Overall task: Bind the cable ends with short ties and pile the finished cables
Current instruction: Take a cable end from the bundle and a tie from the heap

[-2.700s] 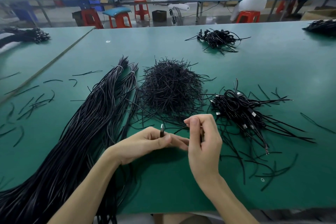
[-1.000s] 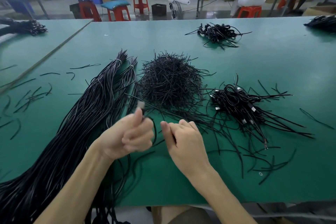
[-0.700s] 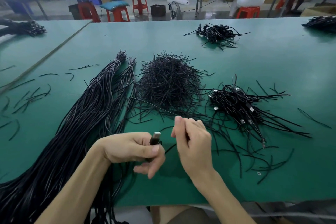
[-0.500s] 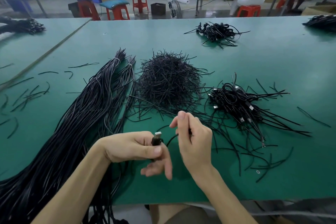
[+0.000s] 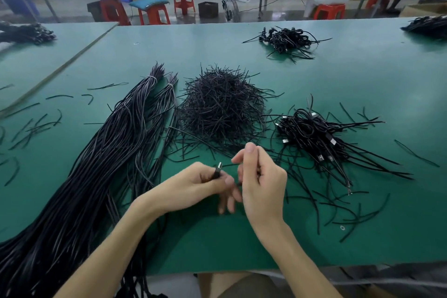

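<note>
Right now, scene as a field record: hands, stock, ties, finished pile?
left hand: grips cable end, pointing up
right hand: pinches short tie beside it
loose cables: long bundle, left of hands
tie heap: centre, beyond hands
finished pile: right of tie heap
table: green

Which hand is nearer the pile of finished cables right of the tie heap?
Right. The right hand, pinching a black strand, is just left of the finished pile; the left hand, gripping a cable plug, lies farther left.
</note>
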Demonstrator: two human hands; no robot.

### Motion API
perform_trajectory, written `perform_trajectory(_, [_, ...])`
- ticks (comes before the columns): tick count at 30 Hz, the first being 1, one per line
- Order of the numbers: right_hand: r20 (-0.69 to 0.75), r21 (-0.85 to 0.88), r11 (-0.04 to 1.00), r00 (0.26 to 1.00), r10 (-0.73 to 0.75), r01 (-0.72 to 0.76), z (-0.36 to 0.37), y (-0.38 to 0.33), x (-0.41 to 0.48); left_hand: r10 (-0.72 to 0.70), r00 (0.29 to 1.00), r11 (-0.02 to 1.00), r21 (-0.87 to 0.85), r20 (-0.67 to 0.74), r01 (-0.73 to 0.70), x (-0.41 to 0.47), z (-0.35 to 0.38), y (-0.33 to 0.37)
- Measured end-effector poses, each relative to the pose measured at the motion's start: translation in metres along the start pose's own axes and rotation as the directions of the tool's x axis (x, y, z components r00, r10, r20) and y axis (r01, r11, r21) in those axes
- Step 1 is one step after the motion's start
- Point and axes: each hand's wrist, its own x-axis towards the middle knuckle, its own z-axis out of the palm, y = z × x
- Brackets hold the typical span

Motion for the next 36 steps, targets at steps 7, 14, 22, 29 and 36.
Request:
perform_trajectory(7, [0.003, 0.029, 0.994, 0.995, 0.101, -0.101, 0.001, 0.0, 0.004, 0.242, 0.887, 0.79, 0.611, -0.393, 0.055, 0.009, 0.008, -0.004])
perform_trajectory(14, [0.233, -0.145, 0.986, 0.965, 0.117, -0.085, 0.005, 0.006, 0.004, 0.093, 0.938, 0.733, 0.661, -0.334, 0.163, 0.013, 0.006, -0.008])
perform_trajectory(22, [0.334, -0.005, 0.998, 0.941, -0.055, 0.06, 0.002, -0.005, 0.001, 0.091, 0.91, 0.995, 0.077, -0.405, -0.065, 0.013, 0.007, -0.011])
perform_trajectory(29, [0.592, -0.376, 0.909, 0.801, 0.086, 0.18, 0.012, -0.004, -0.001, -0.071, 0.85, 0.405, -0.794, -0.522, -0.454, -0.003, -0.029, -0.001])
perform_trajectory(36, [0.329, -0.688, 0.693, 0.944, 0.036, 0.213, 0.011, -0.004, -0.004, -0.019, 0.933, 0.798, -0.568, -0.36, -0.202, -0.014, -0.023, 0.005])
